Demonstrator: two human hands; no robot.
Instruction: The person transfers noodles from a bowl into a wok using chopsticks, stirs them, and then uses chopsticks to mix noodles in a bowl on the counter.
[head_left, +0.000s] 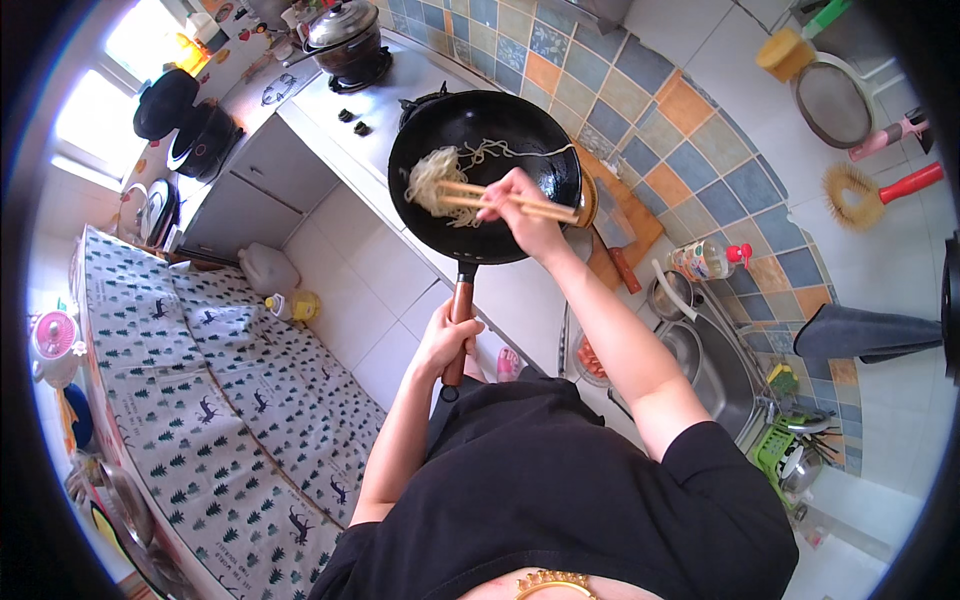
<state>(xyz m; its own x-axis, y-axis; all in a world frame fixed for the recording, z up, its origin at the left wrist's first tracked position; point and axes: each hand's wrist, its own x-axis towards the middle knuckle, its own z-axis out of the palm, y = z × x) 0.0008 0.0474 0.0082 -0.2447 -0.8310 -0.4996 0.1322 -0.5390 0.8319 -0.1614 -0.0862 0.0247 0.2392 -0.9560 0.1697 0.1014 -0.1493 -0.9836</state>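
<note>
My left hand (448, 339) is wrapped around the wooden handle (463, 300) of a black wok (487, 244), which sits over the near burner of the gas stove. In my right hand (525, 217) is a pair of wooden chopsticks (465, 193), their tips in a clump of pale noodles (435, 180) at the wok's left side. Several loose strands (510, 150) trail across the wok to its right rim. Part of the wok's inside is hidden behind my right hand.
A lidded pot (345, 37) stands on the far burner. Right of the wok lie a wooden cutting board (641, 217) and a knife with a brown handle (622, 270). A bowl of reddish pieces (592, 356) is by my right forearm, near the steel sink (720, 382). An oil bottle (701, 260) stands by the tiles.
</note>
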